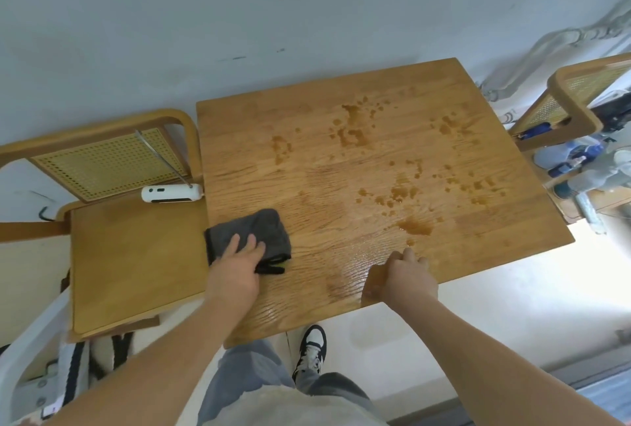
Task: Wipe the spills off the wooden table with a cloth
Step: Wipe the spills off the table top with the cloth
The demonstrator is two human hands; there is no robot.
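The dark grey cloth (251, 234) is seen folded at the near-left corner of the wooden table (358, 166), and the left hand (239, 260) is laid flat on top of it, fingers (251, 243) spread wide and pressed down rather than curled into a grasp. The right hand (408, 277) is set at the table's near edge, its fingers curled in loosely, nothing visibly held; whether the edge itself is being gripped cannot be told.

Now the key relation: the spills (403, 186) are scattered away from the cloth, up and to the right of it, in amber patches across the middle and far-right of the table. The nearest big puddle (415, 226) is found just beyond the right hand, well apart from the cloth. A faint damp sheen is noticed on the near wood between the two hands.

So the left hand is the one on the cloth, while the right is nearer the liquid. A diagonal push of the cloth, rightward and away from the body, is judged to be what is called for. Most of the wiping looks not yet done. A chair (136, 255) is tucked beside the table's left edge.
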